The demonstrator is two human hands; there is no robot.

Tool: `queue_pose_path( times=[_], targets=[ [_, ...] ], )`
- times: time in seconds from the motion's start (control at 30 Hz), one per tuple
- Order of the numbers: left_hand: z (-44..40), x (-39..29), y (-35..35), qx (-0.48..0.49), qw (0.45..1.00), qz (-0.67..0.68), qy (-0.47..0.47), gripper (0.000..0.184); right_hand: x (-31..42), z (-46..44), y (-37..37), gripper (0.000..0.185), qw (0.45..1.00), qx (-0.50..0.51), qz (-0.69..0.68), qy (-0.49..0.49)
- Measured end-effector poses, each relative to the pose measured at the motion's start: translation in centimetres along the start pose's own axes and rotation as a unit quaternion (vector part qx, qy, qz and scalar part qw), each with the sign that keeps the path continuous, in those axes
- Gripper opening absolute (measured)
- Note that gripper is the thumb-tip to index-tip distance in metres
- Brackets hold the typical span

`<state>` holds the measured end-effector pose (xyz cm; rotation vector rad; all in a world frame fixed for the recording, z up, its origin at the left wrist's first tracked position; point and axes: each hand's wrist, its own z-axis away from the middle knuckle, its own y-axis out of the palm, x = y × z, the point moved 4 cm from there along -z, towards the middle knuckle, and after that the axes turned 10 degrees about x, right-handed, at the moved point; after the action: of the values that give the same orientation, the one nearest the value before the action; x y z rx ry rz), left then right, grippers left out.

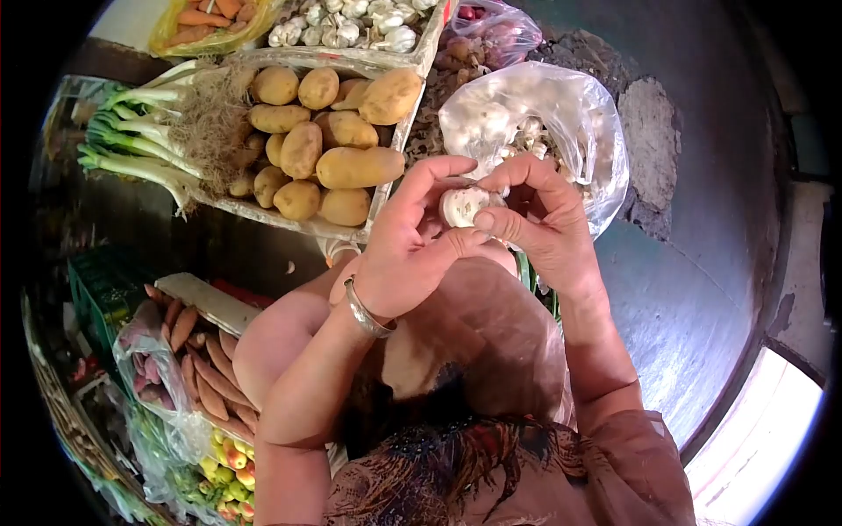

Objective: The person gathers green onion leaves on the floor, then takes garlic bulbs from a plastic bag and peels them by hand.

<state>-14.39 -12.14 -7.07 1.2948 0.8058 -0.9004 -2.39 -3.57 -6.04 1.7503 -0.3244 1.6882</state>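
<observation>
Between my two hands, above my lap, is a white garlic bulb (462,207). My left hand (408,232), with a silver bangle at the wrist, curls around the bulb's left side. The thumb and fingertips of my right hand (545,215) pinch its right side. Just beyond my hands lies a clear plastic bag (601,131) with garlic bulbs inside, partly hidden by my right fingers.
A crate of potatoes (303,149) stands ahead to the left, with leeks (158,145) across its left end. Behind it is a box of garlic (351,26) beside carrots (206,17). Sweet potatoes (210,377) lie at lower left. A grey floor (693,289) stretches right.
</observation>
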Motion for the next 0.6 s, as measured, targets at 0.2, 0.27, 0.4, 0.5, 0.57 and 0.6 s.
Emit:
queue_pose_path(
  times=[0.2,0.27,0.4,0.5,0.57,0.6],
  targets=[
    [0.1,0.3,0.0,0.006,0.999,-0.046,-0.001,0.060,-0.9,-0.2,-1.6,0.006,0.999,0.008,-0.015,0.041],
    [0.1,0.5,0.0,0.008,0.999,-0.033,-0.011,0.060,-1.1,-0.3,-1.5,0.005,0.997,0.005,-0.036,0.067],
    [-0.1,0.0,0.5,0.005,0.997,-0.074,0.005,0.058,-0.6,-0.4,-1.6,0.002,0.988,-0.052,0.134,0.057],
    [0.0,0.2,0.2,-0.007,0.993,-0.115,0.018,0.057,0.1,-0.3,-1.3,0.006,0.993,-0.051,0.093,0.049],
    [-0.1,0.5,-0.1,-0.008,0.987,-0.159,0.020,0.059,0.3,-0.2,-1.3,0.015,0.991,0.051,0.127,-0.001],
    [-0.1,0.7,-0.3,-0.007,0.986,-0.167,0.018,0.061,0.0,0.0,-1.2,0.026,0.972,0.080,0.218,0.033]
  ],
)
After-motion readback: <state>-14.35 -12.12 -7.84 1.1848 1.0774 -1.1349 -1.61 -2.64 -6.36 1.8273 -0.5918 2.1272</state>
